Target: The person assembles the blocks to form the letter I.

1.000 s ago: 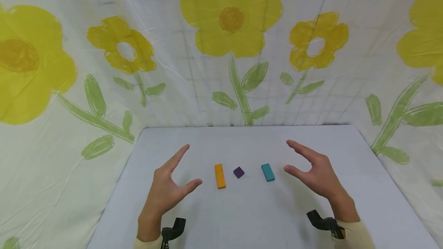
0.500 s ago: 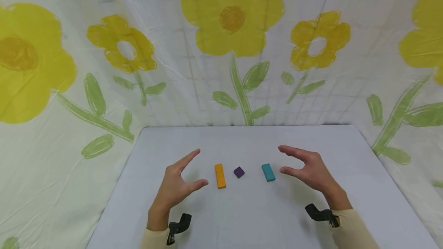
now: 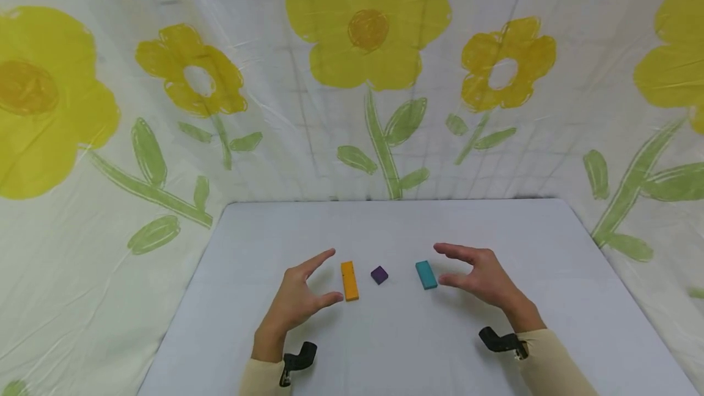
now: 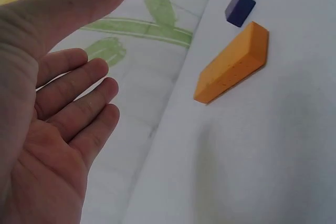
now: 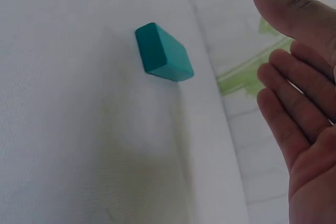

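Fingers of both hands are spread wide and hold nothing: the left hand [image 3: 297, 301] hangs palm-in just left of the orange block [image 3: 349, 280], the right hand [image 3: 481, 277] just right of the teal block [image 3: 426, 274]. Judging by this, nothing has been picked up yet; all three blocks lie flat in a row on the table [image 3: 385, 347], the purple cube [image 3: 379, 274] between the other two. Each outer block sits close to the nearest fingertips, untouched.

Head cam looks down; wrist cams close, sharing purple block [image 3: 379, 274].
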